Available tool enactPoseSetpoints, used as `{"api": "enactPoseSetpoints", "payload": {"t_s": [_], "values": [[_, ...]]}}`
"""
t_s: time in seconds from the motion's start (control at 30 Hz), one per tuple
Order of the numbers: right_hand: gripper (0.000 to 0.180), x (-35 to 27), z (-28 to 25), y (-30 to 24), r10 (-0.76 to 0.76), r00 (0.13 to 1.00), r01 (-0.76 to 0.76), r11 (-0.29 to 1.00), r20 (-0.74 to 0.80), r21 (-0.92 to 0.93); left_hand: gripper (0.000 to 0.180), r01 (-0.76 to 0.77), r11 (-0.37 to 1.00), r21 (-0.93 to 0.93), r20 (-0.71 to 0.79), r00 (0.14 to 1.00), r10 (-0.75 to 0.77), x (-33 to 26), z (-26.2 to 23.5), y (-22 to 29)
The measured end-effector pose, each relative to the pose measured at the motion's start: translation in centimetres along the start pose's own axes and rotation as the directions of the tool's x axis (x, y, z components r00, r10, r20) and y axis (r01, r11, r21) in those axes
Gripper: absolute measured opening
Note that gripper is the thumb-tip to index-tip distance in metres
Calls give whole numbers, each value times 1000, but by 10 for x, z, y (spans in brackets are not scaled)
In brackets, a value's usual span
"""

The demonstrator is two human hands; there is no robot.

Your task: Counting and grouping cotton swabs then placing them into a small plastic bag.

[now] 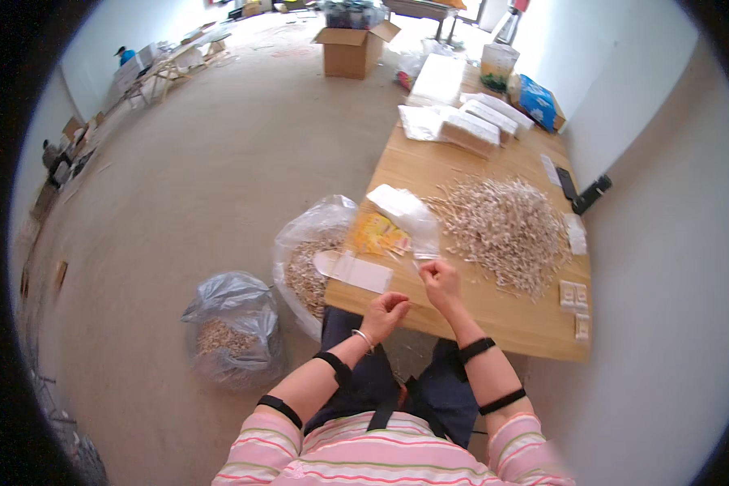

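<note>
My left hand [386, 313] hovers at the near edge of the wooden table [429, 174], fingers curled, just right of a flat clear packet [355, 270]. My right hand [439, 281] is raised over the table with its fingertips pinched on a small clear plastic bag [425, 243]. Beyond the hands lies a big heap of pale thin sticks [504, 227]. A stack of clear bags [401, 204] and a yellow packet [377, 235] lie left of the heap. Whether the left hand holds anything is hidden by its curled fingers.
Two plastic sacks filled with pale sticks stand on the floor, one [308, 259] against the table, one grey [235, 324] further left. Small filled packets [575, 300] lie at the table's right edge. White boxes [482, 125] and an open cardboard box [352, 49] are farther off.
</note>
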State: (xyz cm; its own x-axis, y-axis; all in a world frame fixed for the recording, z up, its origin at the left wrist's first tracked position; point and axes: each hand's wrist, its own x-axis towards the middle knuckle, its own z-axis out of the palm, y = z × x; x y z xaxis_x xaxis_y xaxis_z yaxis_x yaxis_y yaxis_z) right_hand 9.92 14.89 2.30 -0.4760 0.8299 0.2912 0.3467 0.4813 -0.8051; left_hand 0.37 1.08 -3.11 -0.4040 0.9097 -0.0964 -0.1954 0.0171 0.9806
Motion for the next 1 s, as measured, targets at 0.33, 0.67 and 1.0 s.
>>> {"api": "enactPoseSetpoints", "payload": {"t_s": [0.33, 0.67, 1.0], "values": [[6, -22, 53, -55, -105, 966, 101, 994, 237, 27, 22, -62, 970, -234, -312, 950, -15, -7, -34, 38], [12, -15, 100, -72, -260, 887, 182, 957, 382, 228, 19, -75, 997, 26, -463, 883, 79, -25, -83, 66], [9, 10, 118, -81, -197, 894, 85, 957, 402, 278, 16, -91, 990, 109, -548, 825, 136, -26, -101, 76]]}}
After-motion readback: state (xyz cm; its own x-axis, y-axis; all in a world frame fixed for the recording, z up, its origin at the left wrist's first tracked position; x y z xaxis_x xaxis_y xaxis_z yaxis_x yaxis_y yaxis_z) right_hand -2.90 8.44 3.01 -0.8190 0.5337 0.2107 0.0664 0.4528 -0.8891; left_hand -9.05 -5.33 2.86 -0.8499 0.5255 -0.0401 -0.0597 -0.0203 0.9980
